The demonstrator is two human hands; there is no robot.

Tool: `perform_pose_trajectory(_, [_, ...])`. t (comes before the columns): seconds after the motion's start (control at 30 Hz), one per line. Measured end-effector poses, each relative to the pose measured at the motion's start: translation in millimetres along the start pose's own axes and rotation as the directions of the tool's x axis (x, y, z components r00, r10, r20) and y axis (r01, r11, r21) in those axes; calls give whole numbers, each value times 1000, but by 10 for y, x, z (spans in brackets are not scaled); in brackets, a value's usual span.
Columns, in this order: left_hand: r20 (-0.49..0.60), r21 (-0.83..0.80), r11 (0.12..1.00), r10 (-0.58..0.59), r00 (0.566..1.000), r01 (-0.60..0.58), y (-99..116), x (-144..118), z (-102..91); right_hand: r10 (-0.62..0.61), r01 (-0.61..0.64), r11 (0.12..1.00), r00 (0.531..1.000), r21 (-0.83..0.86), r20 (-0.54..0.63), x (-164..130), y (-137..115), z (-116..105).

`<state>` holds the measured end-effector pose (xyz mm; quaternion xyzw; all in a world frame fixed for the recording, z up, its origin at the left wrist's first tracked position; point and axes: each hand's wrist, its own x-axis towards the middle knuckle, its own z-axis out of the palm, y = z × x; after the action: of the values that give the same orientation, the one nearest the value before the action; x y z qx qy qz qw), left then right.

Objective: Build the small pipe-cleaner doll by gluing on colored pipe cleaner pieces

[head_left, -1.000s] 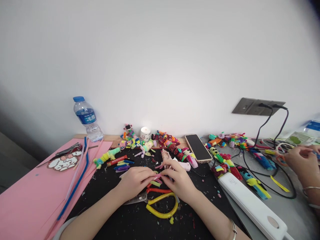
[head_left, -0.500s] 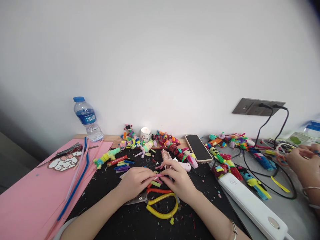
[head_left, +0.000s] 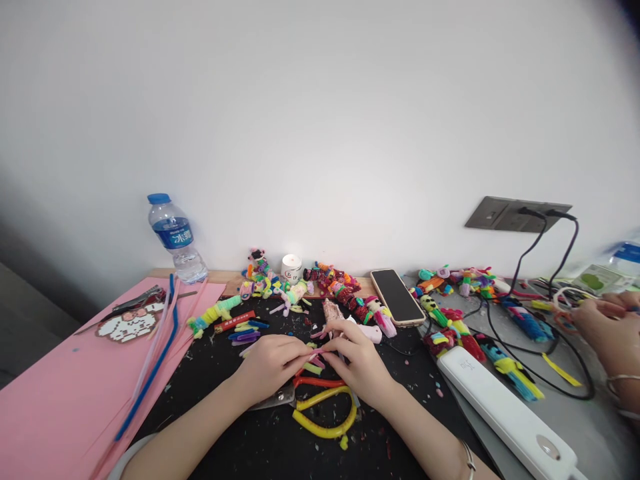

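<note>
My left hand [head_left: 274, 363] and my right hand [head_left: 359, 365] meet over the black work mat [head_left: 260, 443], fingertips almost touching. Between them they pinch a short pink strip [head_left: 315, 351], which looks like a piece of pipe cleaner; its ends are hidden by my fingers. Just below lie pliers or scissors with a yellow handle [head_left: 325, 432] and a red-orange handle [head_left: 320, 382], the metal part partly under my left hand. Small cut pipe cleaner pieces [head_left: 313, 367] are under my fingertips. More blue, purple and yellow pieces [head_left: 247, 331] lie beyond my left hand.
Several pipe cleaner dolls [head_left: 345, 287] line the back. A phone [head_left: 397, 297], a paper cup [head_left: 291, 269] and a water bottle [head_left: 176, 237] stand or lie there. Pink sheet [head_left: 65, 407] at left; white device [head_left: 505, 407] and cables at right. Another person's hand [head_left: 603, 327] works at far right.
My hands keep the same pinch on the pink strip, with no clear movement. At the far right, the other person's fingers have shifted slightly.
</note>
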<state>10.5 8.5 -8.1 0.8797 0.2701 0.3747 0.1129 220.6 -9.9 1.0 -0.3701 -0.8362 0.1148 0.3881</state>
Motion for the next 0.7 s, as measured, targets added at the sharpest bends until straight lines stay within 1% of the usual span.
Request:
perform_pose_trajectory(0.27, [-2,-1,1000,-5,1000,5,21,-8,-9,-13,13,1000,1000,-2,-10,2,-6,3])
perform_pose_trajectory(0.53, [-9,-28,999,-28,1000,28,24,10,-16,30,-30,1000,1000,11,-1,18,3,-15])
perform_pose_trajectory(0.7, [-8,-46,998,-52,999,52,17,7,-21,25,-25,1000,1000,11,-5,6,8,-20])
